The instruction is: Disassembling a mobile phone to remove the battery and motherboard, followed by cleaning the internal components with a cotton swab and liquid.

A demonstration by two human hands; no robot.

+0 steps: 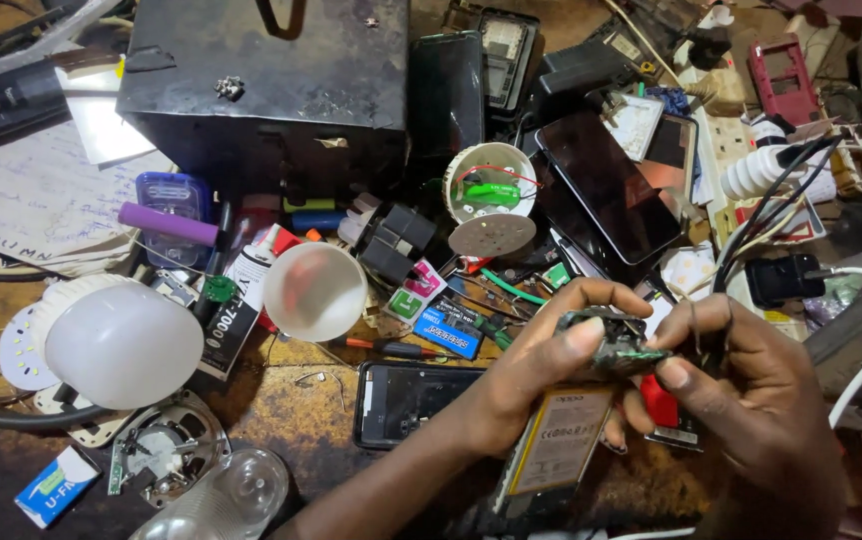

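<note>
My left hand (536,365) and my right hand (751,400) meet at the lower right of the head view. Both pinch a small dark green circuit board (613,343) between thumbs and fingers. Under my left hand lies an opened phone with a yellow-labelled battery (558,440). A red piece (659,402) shows between the hands. Just left of my left wrist, a dark phone frame (403,400) lies flat on the bench.
A black metal box (261,80) stands at the back. White bulb domes (121,345), (314,290) and an open bulb base (491,190) lie left and centre. Phones (606,185), a power strip (736,140), cables, a purple cell (168,223) and a screwdriver (391,348) crowd the worn bench.
</note>
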